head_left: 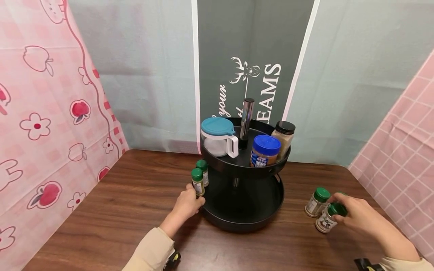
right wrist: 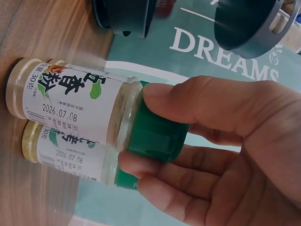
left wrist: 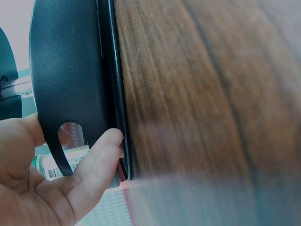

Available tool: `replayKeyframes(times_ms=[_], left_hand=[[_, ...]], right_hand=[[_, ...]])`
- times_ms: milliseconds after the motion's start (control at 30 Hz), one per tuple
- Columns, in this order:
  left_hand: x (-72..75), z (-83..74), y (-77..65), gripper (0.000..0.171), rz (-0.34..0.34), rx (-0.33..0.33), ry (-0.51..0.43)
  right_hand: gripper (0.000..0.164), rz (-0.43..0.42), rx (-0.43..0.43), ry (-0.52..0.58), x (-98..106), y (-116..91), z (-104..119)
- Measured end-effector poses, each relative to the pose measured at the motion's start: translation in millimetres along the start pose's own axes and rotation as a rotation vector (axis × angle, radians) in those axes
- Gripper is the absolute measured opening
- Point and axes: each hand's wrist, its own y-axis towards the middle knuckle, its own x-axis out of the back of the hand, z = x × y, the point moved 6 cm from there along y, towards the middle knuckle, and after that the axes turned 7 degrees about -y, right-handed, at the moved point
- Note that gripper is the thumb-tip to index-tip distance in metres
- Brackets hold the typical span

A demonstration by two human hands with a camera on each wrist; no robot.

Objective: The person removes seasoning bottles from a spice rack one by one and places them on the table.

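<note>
A black two-tier turntable rack stands on the table, its lower tray (head_left: 237,225) bearing two green-capped spice jars at the left, the nearer jar (head_left: 198,183) beside my left hand (head_left: 187,205). In the left wrist view, my left hand (left wrist: 70,183) grips the lower tray's wall (left wrist: 70,61) by its cutout, thumb on one side and fingers on the other. On the table to the right, my right hand (head_left: 361,216) pinches the green cap of a white-labelled spice jar (right wrist: 77,101). Another spice jar (head_left: 315,203) stands next to it, and a third is mostly hidden by the hand.
The upper tray (head_left: 237,171) holds a blue-lidded jug (head_left: 217,137), a blue-capped jar (head_left: 264,152) and a black-capped jar (head_left: 285,137). Behind hangs a grey-green cloth (head_left: 152,75); pink cloths flank the brown wooden table (head_left: 135,195).
</note>
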Motion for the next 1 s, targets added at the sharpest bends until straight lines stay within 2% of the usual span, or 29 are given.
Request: replayKeyframes(times_ms=[267,1000], left_hand=[[0.0,-0.6,-0.4,0.041,0.002,0.001,0.000],[-1.0,0.9,-0.6,0.041,0.003,0.003,-0.002]], right_hand=[[0.036,-0.024,0.004,-0.002,-2.3,-1.6,-1.9],[0.039,-0.012,-0.006,-0.010,-9.2,1.5,1.5]])
